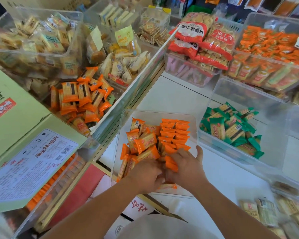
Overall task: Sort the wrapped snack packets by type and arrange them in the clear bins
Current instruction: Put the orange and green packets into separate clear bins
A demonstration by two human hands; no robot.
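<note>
A clear bin in front of me holds orange-wrapped cracker packets; a neat row of them stands on edge along its right side, the rest lie loose on the left. Both my hands are inside its near end. My left hand curls around orange packets at the bin's near left. My right hand grips an orange packet, its thumb by the bin's right rim. To the right, another clear bin holds green-wrapped packets.
A pile of orange packets lies in a bin at left beside a green carton. Bins of mixed snacks fill the back; red biscuit bags and an orange-filled bin stand at back right. Pale packets lie at lower right.
</note>
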